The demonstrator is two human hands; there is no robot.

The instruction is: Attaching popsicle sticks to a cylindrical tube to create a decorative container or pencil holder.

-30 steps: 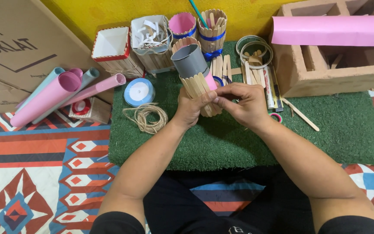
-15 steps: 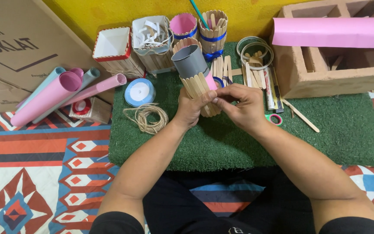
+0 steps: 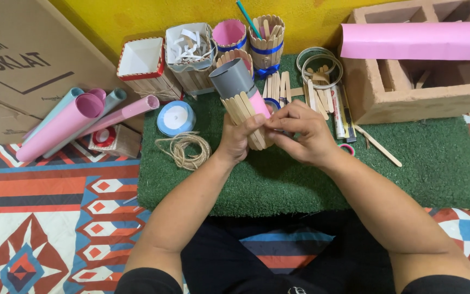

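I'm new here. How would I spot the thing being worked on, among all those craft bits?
Start at the green turf mat in the middle. Above its near half, the left hand and right hand hold a grey tube, tilted. Unlike the finished stick-covered pots standing at the back, it is only partly clad in wooden sticks, with pink paper showing.

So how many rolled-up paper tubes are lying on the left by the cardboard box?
4. A fat pink roll lies in front, a thin pink one to its right, and two pale blue-grey ones sit partly behind them. More may be hidden underneath.
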